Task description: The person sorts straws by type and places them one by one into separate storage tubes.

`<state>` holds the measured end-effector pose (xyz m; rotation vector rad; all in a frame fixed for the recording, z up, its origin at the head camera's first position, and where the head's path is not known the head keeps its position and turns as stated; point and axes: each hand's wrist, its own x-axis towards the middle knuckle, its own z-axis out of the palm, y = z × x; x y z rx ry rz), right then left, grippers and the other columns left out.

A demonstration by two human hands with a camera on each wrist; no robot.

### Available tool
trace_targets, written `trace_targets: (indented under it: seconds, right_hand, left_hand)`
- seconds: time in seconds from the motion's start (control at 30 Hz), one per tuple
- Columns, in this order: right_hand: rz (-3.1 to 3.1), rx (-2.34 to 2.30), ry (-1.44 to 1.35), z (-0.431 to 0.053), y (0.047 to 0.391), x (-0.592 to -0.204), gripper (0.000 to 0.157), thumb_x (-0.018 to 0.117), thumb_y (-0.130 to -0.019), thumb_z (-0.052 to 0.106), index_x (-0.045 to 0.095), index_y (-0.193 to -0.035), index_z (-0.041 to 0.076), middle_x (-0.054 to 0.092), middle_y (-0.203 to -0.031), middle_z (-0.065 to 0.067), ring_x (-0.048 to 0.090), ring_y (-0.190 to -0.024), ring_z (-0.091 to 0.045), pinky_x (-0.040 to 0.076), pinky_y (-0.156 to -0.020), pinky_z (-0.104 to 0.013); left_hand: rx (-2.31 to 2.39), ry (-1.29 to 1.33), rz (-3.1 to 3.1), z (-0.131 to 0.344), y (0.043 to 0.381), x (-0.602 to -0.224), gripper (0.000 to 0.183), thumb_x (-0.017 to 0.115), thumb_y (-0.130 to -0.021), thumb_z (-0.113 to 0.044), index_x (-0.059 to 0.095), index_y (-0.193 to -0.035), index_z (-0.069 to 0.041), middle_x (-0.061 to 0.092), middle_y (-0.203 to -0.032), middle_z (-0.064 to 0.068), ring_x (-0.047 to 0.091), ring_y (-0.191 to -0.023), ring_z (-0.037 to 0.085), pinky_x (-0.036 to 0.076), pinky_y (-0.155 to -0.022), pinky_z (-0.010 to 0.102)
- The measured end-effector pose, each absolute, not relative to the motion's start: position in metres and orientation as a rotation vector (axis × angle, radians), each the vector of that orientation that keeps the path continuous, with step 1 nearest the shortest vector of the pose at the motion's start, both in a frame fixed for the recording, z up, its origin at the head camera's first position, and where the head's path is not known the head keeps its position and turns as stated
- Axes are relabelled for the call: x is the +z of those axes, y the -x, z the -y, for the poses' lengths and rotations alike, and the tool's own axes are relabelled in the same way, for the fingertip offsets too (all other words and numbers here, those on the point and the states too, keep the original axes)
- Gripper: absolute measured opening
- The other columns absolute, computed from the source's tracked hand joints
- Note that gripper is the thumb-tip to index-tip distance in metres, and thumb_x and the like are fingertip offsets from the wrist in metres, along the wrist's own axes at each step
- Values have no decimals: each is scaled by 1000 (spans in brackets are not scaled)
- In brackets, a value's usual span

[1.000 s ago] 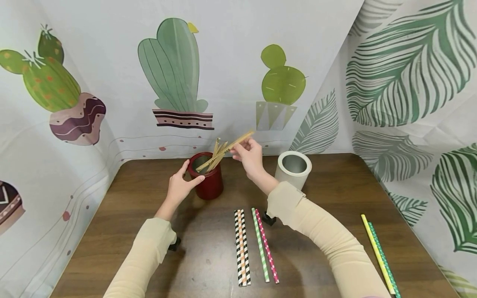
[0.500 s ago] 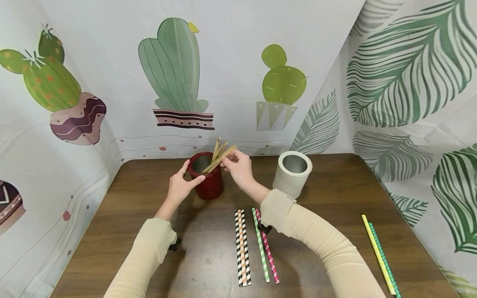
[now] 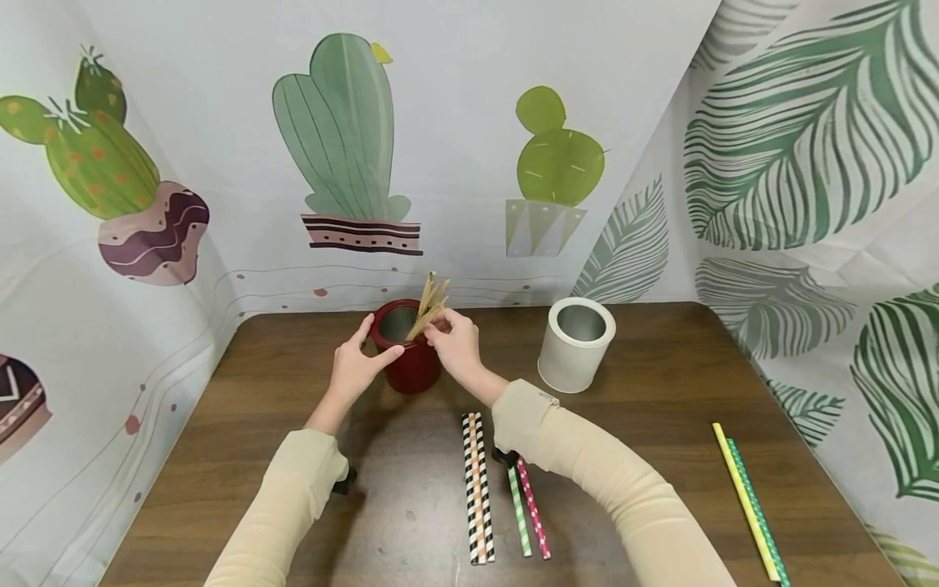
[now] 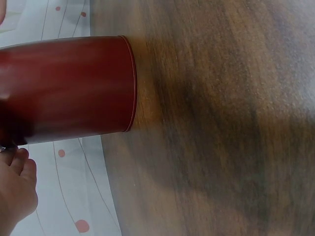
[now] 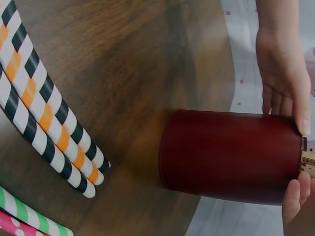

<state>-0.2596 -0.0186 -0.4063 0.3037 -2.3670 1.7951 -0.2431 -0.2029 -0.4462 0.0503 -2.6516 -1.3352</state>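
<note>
Head view, right fingers pinching tan sticks, now lower in red can, left fingers gripping it

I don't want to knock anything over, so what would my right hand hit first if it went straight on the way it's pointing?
Probably the red can, at its rim, right by the tan sticks your right hand pinches; exact depth is unclear.

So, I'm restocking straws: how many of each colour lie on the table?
Black-and-white striped straws: 2
Orange-and-white striped straw: 1
Green-and-white striped straw: 1
Pink dotted straw: 1
Yellow straw: 1
Green dotted straw: 1
Total: 7
</note>
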Motion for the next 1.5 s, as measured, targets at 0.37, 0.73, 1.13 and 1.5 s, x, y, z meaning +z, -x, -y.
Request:
trace_targets:
  seconds: [0.37,0.73,1.13,1.5]
  right_hand:
    - [2394,1979,-339,7,256,-413,13,62,-79,10,62,-88,0,63,-74,-10,52,-54,-6,47,-53,-20]
    - [2376,2208,-364,-22,247,-410,18,60,-80,6,59,-94,-6,56,-67,4,55,-58,-15,50,-56,-29]
    - [2415,2240,-372,-72,244,-409,25,61,-80,11,58,-100,-4,59,-81,8,56,-75,-7,50,-71,-36]
    - [2418,2169,-521,-115,242,-384,33,62,-81,12,54,-108,-6,61,-88,14,58,-83,-1,44,-74,-20]
  left_hand:
    - [-1340,-45,2649,201,244,-445,85,67,-70,-52,30,-139,-19,37,-137,14,42,-120,37,38,-94,48]
    - [-1342,-62,2660,200,244,-445,85,67,-70,-52,29,-139,-21,37,-138,13,41,-121,35,36,-96,48]
    - [-1412,-39,2615,199,240,-450,84,66,-72,-49,25,-141,-22,33,-141,9,34,-127,30,30,-101,46]
    - [-1448,-39,2614,199,239,-451,85,64,-72,-52,20,-141,-27,32,-142,4,28,-131,22,26,-104,45]
